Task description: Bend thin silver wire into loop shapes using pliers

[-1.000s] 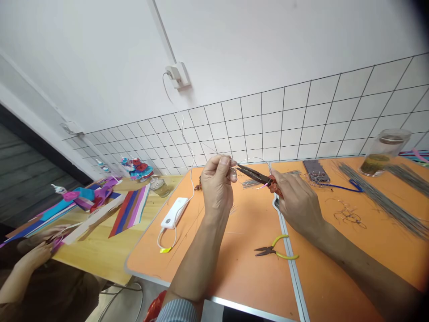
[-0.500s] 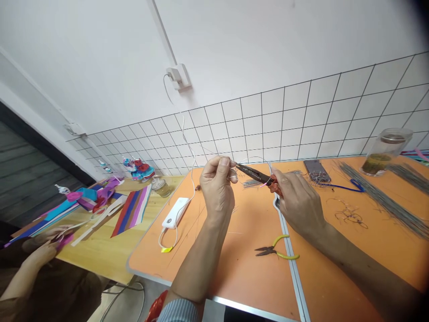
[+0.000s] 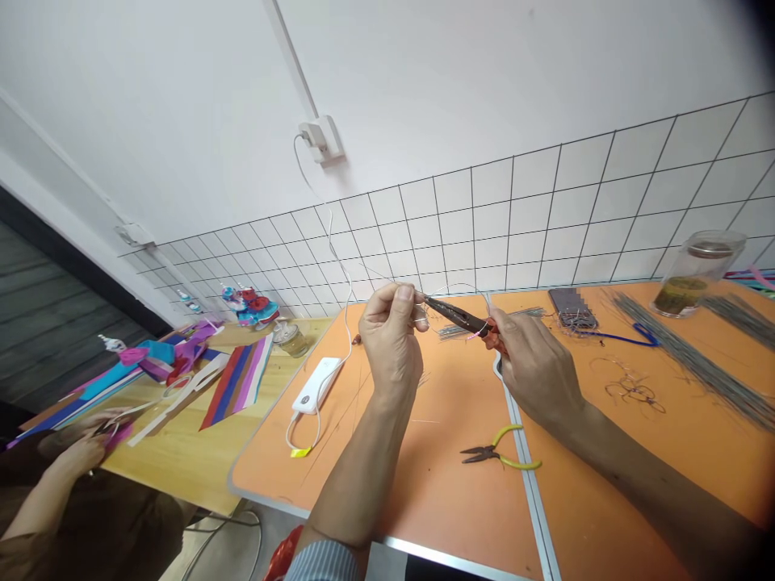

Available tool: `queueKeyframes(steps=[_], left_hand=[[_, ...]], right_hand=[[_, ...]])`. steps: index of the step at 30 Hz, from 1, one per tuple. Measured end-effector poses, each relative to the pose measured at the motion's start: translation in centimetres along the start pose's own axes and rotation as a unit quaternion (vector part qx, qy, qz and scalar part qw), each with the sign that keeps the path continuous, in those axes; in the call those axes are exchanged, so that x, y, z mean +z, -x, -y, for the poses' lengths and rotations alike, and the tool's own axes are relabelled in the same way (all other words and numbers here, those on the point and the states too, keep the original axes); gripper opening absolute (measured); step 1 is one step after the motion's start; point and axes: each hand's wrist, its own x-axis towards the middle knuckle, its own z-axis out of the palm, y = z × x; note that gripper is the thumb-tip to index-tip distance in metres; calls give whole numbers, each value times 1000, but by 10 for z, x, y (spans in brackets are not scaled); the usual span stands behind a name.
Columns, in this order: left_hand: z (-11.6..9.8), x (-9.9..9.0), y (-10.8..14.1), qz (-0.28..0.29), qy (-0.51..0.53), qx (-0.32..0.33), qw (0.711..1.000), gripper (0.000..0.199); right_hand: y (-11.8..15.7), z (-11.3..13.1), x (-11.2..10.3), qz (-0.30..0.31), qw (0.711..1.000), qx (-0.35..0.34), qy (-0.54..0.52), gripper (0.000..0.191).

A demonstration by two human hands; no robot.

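Right hand [image 3: 536, 355] around dark, tapered metal pliers [image 3: 455, 312] near thin, curved wire [image 3: 460, 284].

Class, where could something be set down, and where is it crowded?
The orange tabletop looks bare at the near edge, bordered by the left forearm, the yellow-handled pliers and the metal seam; another patch lies between that seam and the right forearm. The far right is crowded: wire bundles, wire tangle, phone, glass jar.

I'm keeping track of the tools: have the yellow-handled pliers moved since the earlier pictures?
No. The yellow-handled pliers lie as before against the metal table seam, their handles still reaching across it.
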Motion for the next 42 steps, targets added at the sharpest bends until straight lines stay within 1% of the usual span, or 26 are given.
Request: queueKeyframes(steps=[3, 9, 16, 21, 30, 37, 42], left_hand=[[0, 0, 1, -3, 0, -1, 1000, 26], [-1, 0, 1, -5, 0, 6, 1000, 24], [-1, 0, 2, -3, -12, 24, 1000, 21], [-1, -1, 3, 0, -7, 33, 999, 18], [-2, 1, 4, -12, -39, 35, 999, 22], [-3, 2, 6, -13, -58, 49, 997, 22], [-3, 2, 6, -7, -52, 55, 997, 20]], right_hand=[[1, 0, 1, 1, 1000, 0, -4, 51], [0, 2, 1, 2, 1000, 5, -20, 53], [1, 2, 3, 10, 999, 15, -43, 52], [2, 2, 5, 8, 999, 9, -50, 50], [3, 0, 6, 12, 999, 8, -28, 56], [2, 0, 6, 11, 999, 8, -32, 50], [2, 0, 5, 9, 999, 2, -44, 53]])
